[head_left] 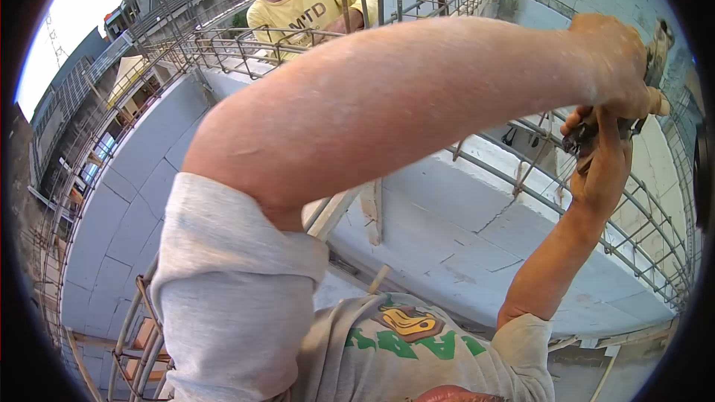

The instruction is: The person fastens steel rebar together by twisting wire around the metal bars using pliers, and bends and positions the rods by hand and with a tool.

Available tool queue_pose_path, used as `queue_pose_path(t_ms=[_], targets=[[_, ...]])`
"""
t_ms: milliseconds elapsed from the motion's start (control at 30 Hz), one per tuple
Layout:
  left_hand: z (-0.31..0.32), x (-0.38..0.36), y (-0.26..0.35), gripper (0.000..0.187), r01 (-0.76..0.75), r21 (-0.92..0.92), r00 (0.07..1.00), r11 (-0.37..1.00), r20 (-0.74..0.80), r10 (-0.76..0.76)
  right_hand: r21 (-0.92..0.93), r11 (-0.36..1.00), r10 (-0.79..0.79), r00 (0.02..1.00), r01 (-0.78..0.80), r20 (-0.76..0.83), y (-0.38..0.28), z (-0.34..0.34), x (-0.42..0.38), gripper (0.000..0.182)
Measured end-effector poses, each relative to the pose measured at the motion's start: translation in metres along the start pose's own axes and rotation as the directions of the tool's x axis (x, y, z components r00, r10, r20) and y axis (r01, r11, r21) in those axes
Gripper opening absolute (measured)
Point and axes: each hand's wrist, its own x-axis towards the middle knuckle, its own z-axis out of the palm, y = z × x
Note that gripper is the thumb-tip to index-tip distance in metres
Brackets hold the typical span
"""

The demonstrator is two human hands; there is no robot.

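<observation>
Grey, worn metal tool (658, 53) gripped in the left hand (612, 63); right hand (605, 160) curled near ribbed steel bars (519, 184), its hold unclear.

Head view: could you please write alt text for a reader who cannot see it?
The left hand and right hand of the camera wearer are close together at a tool, its kind unclear, near steel bars along a pale block wall. Beyond more bars is another person in yellow, partly hidden by the left forearm.
</observation>
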Motion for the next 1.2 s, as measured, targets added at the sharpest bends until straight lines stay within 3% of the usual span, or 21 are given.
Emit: queue_pose_path(t_ms=[67, 167, 200, 300, 367, 433, 500, 533, 567, 667, 767, 800, 900, 933, 1000, 1033, 1100, 1133, 1200], targets=[[0.012, 0.007, 0.017, 0.065, -0.1, -0.073, 0.992, 0.992, -0.082, 0.093, 0.204, 0.979, 0.007, 1.0, -0.006, -0.002, 0.004, -0.019, -0.006, 0.029], [0.034, 0.002, 0.028, 0.064, 0.017, -0.547, 0.997, 0.837, -0.053, -0.056, 0.246, 0.968, 0.023, 0.995, -0.046, 0.093, 0.0, -0.048, -0.027, 0.032], [0.051, 0.001, 0.026, 0.064, 0.001, -0.648, 0.984, 0.761, -0.137, -0.117, 0.218, 0.974, 0.03, 0.99, -0.06, 0.139, -0.002, -0.053, -0.038, 0.04], [0.105, -0.017, 0.002, 0.075, -0.019, -0.953, 0.988, 0.304, 0.028, 0.15, 0.145, 0.967, 0.147, 0.922, -0.21, 0.358, -0.001, -0.07, -0.075, 0.056], [0.137, -0.043, -0.016, 0.077, 0.039, -0.999, 0.979, -0.023, 0.034, 0.2, 0.123, 0.918, 0.288, 0.848, -0.377, 0.444, 0.011, -0.078, -0.098, 0.071], [0.155, -0.076, -0.033, 0.073, 0.086, -0.972, 0.982, -0.217, 0.046, 0.184, 0.133, 0.82, 0.399, 0.722, -0.557, 0.565, 0.031, -0.089, -0.12, 0.075], [0.165, -0.113, -0.039, 0.061, 0.13, -0.923, 0.991, -0.362, 0.117, 0.058, 0.089, 0.754, 0.479, 0.637, -0.651, 0.604, 0.047, -0.088, -0.139, 0.076], [0.179, -0.127, -0.044, 0.056, 0.141, -0.91, 0.988, -0.391, 0.152, 0.002, 0.068, 0.717, 0.514, 0.592, -0.693, 0.621, 0.055, -0.084, -0.148, 0.076], [0.19, -0.139, -0.047, 0.052, 0.147, -0.895, 0.981, -0.421, 0.187, -0.055, -0.043, 0.75, 0.569, 0.612, -0.659, 0.549, 0.064, -0.08, -0.157, 0.075], [0.208, -0.166, -0.048, 0.045, 0.218, -0.964, 0.889, -0.149, 0.26, -0.377, -0.458, 0.73, 0.673, 0.648, -0.507, 0.356, 0.084, -0.077, -0.171, 0.074], [0.225, -0.185, -0.061, 0.043, 0.254, -0.95, 0.763, -0.182, 0.313, -0.565, -0.571, 0.757, 0.516, 0.826, -0.317, 0.225, 0.101, -0.062, -0.199, 0.076], [0.227, -0.191, -0.061, 0.041, 0.254, -0.948, 0.703, -0.192, 0.317, -0.636, -0.611, 0.766, 0.416, 0.88, -0.202, 0.23, 0.101, -0.054, -0.206, 0.083], [0.236, -0.207, -0.061, 0.041, 0.304, -0.922, 0.571, -0.242, 0.379, -0.728, -0.769, 0.613, 0.314, 0.837, 0.18, 0.447, 0.106, -0.044, -0.219, 0.079], [0.237, -0.21, -0.058, 0.041, 0.306, -0.923, 0.557, -0.234, 0.373, -0.742, -0.773, 0.623, 0.372, 0.824, 0.119, 0.427, 0.109, -0.038, -0.225, 0.077], [0.238, -0.212, -0.055, 0.041, 0.304, -0.929, 0.538, -0.212, 0.352, -0.766, -0.753, 0.642, 0.323, 0.84, 0.144, 0.436, 0.133, -0.038, -0.233, 0.068], [0.237, -0.215, -0.056, 0.043, 0.322, -0.923, 0.576, -0.209, 0.366, -0.73, -0.742, 0.65, 0.294, 0.848, 0.16, 0.44, 0.138, -0.035, -0.232, 0.064], [0.232, -0.225, -0.063, 0.048, 0.356, -0.914, 0.648, -0.196, 0.392, -0.653, -0.598, 0.716, 0.635, 0.692, -0.36, 0.343, 0.138, -0.038, -0.223, 0.049], [0.232, -0.229, -0.071, 0.047, 0.32, -0.905, 0.674, -0.281, 0.426, -0.603, -0.487, 0.639, 0.767, 0.548, -0.596, 0.335, 0.135, -0.039, -0.216, 0.042], [0.233, -0.238, -0.088, 0.046, 0.261, -0.852, 0.726, -0.453, 0.483, -0.49, -0.169, 0.587, 0.765, 0.473, -0.792, 0.436, 0.122, -0.039, -0.207, 0.034]])
